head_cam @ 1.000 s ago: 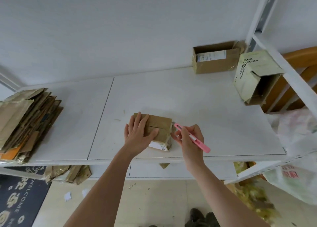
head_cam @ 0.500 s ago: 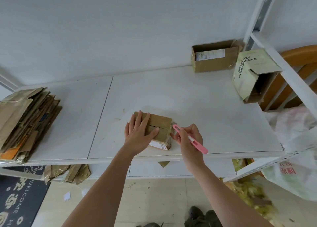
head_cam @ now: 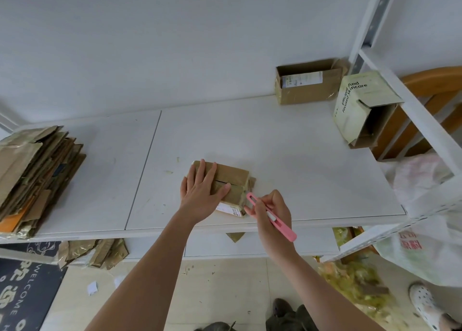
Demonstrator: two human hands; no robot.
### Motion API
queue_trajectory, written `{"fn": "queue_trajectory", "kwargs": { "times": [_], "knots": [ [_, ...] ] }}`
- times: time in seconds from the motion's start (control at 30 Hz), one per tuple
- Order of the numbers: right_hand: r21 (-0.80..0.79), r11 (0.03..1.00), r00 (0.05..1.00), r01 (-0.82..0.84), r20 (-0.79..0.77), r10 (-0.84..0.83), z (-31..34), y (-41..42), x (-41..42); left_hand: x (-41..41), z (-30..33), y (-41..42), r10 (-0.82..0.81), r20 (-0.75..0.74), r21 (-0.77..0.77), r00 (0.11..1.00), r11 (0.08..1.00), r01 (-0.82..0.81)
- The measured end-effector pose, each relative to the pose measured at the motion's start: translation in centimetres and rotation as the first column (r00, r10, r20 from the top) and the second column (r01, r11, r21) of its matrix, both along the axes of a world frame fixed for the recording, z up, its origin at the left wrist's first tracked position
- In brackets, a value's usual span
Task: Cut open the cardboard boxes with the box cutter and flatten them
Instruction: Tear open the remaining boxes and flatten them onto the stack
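A small brown cardboard box (head_cam: 233, 178) lies near the front edge of the white table (head_cam: 287, 156), with a white label on its near side. My left hand (head_cam: 201, 193) presses flat on the box's left half, fingers straight. My right hand (head_cam: 271, 212) grips a pink box cutter (head_cam: 271, 217) like a pen, its tip at the box's right near corner. A slit runs across the box's top between the flaps.
A stack of flattened cardboard (head_cam: 32, 178) lies at the table's left end. An open brown box (head_cam: 308, 82) and a pale green skincare box (head_cam: 362, 106) stand at the back right beside a white rack (head_cam: 410, 111). Cardboard scraps (head_cam: 95, 252) lie on the floor.
My right hand has drawn the cutter down the box's right side toward me, from the upper right corner to the near corner. The left hand stays pressed on the box.
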State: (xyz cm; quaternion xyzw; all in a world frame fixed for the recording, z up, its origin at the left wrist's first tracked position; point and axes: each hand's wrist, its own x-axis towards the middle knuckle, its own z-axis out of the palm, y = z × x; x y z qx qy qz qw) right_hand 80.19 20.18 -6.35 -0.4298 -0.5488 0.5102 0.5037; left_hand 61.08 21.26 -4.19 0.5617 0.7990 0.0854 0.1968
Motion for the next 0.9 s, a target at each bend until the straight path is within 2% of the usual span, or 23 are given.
{"fn": "queue_trajectory", "kwargs": {
  "times": [0.27, 0.37, 0.43, 0.5, 0.57, 0.63, 0.73, 0.83, 0.9],
  "knots": [
    [0.026, 0.997, 0.993, -0.072, 0.098, 0.069, -0.2, -1.5, 1.2, 0.4, 0.3, -0.1, 0.029, 0.026, 0.03, 0.999, 0.999, -0.03],
    [0.09, 0.996, 0.999, -0.009, 0.052, 0.004, 0.4, -0.5, 1.9, 1.1, 0.9, -0.5, 0.225, 0.08, 0.041, 0.971, 0.973, -0.229],
    [0.099, 0.993, 0.998, 0.063, 0.015, -0.065, 0.6, 1.2, 2.1, 1.6, 1.4, -0.9, 0.41, 0.085, 0.018, 0.908, 0.911, -0.413],
    [0.079, 0.993, 0.995, 0.083, 0.044, -0.087, 1.1, 3.4, 1.7, 2.1, 1.9, -1.2, 0.505, 0.137, 0.001, 0.852, 0.86, -0.51],
    [0.051, 0.997, 0.995, 0.062, 0.07, -0.066, 1.8, 5.4, 0.7, 2.3, 2.5, -1.4, 0.513, 0.269, 0.007, 0.815, 0.845, -0.535],
    [0.048, 0.999, 0.998, 0.02, 0.06, -0.023, 2.5, 6.4, -0.5, 2.2, 3.0, -1.5, 0.513, 0.334, 0.021, 0.791, 0.835, -0.55],
    [0.121, 0.993, 0.993, -0.017, 0.116, 0.003, 2.6, 5.6, -1.7, 1.4, 3.8, -1.6, 0.481, 0.437, 0.091, 0.76, 0.817, -0.57],
    [0.115, 0.989, 0.992, -0.098, 0.097, 0.087, 1.9, 3.3, -2.0, 0.5, 4.8, -1.4, 0.414, 0.42, 0.165, 0.808, 0.84, -0.516],
    [0.075, 0.978, 0.979, -0.197, 0.064, 0.192, 1.5, 2.0, -2.1, 0.4, 5.4, -1.1, 0.428, 0.346, 0.076, 0.835, 0.874, -0.48]
  ]
}}
